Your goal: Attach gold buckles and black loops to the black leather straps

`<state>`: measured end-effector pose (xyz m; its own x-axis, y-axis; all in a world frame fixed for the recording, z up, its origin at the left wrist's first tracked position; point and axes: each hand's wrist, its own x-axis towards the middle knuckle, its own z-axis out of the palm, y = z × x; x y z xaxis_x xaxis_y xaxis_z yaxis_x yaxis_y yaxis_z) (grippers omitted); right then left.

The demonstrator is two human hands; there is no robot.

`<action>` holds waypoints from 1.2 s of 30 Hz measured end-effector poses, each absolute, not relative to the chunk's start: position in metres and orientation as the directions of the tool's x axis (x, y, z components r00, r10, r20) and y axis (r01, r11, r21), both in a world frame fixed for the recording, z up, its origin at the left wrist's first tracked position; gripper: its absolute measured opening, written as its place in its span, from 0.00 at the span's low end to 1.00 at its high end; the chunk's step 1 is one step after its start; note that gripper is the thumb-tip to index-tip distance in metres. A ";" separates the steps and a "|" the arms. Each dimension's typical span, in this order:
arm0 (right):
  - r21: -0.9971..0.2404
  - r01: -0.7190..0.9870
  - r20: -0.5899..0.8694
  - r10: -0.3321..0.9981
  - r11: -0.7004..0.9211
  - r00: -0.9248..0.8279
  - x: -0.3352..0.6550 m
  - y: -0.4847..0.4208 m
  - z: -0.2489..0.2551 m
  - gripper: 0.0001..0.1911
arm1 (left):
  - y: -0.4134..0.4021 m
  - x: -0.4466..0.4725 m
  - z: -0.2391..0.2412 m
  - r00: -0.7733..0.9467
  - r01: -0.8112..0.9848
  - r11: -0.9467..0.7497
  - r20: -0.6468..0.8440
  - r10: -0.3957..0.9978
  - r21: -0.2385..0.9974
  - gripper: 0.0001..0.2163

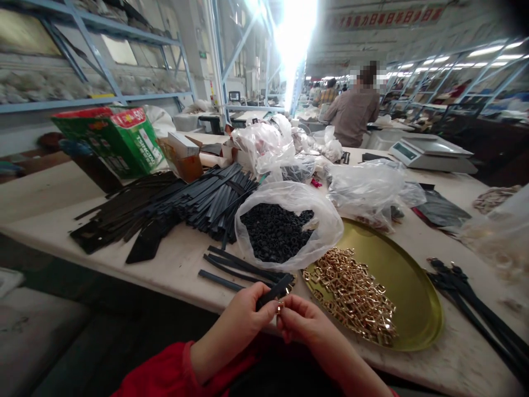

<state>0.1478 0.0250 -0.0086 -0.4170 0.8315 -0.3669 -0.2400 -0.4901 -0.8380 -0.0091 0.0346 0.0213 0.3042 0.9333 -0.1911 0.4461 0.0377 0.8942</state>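
Observation:
My left hand [243, 317] is closed on the end of a black strap [273, 291] at the table's front edge. Touching it, my right hand [303, 322] pinches a small gold buckle [280, 307] against the strap's end. Just to the right lies a round gold tray [407, 286] holding a pile of several gold buckles [351, 292]. Behind my hands an open clear bag of small black loops [276, 231] rests on the table. A few loose black straps [235, 267] lie between the bag and my hands.
A large heap of black straps [173, 207] covers the left of the table. Behind it stand a green carton [113, 140] and clear plastic bags [363, 187]. Finished straps [475, 300] lie at the right, a scale [430, 151] farther back. A person [353, 110] stands with their back turned.

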 end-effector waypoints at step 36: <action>-0.814 -0.428 -0.297 0.914 -0.393 -0.275 0.142 0.008 -0.017 0.15 | 0.007 -0.031 0.034 0.483 0.485 0.038 -0.303 0.822 0.874 0.14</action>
